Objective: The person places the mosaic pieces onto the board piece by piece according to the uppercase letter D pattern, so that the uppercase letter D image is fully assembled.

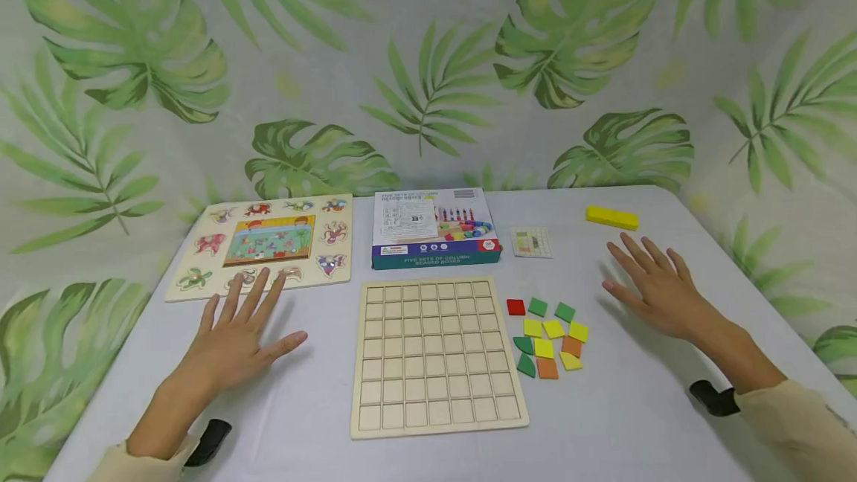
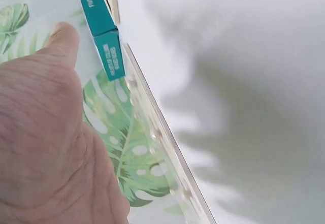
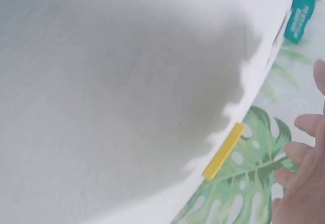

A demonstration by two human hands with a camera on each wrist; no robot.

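Note:
Held above the table on the left, my left hand (image 1: 230,348) has its fingers spread and grips nothing. Its fingertips lie nearest the wooden sea-animal puzzle board (image 1: 174,290). My right hand (image 1: 659,292) hovers on the other side, fingers spread and holding nothing, with a yellow block (image 1: 612,218) beyond it. Between the hands lies a square wooden grid board (image 1: 431,344) with bare cells. To its right are several loose coloured tiles, among them a red square (image 1: 515,307), a yellow square (image 1: 544,348), an orange square (image 1: 547,369) and a green quarter-round (image 1: 526,365).
Behind the grid board lies a beaded-boxes carton (image 1: 435,259) with a printed paper (image 1: 409,219) on top. A small pattern card (image 1: 532,242) is beside it. A leaf-print cloth (image 1: 435,95) hangs behind the white-covered table (image 1: 294,422).

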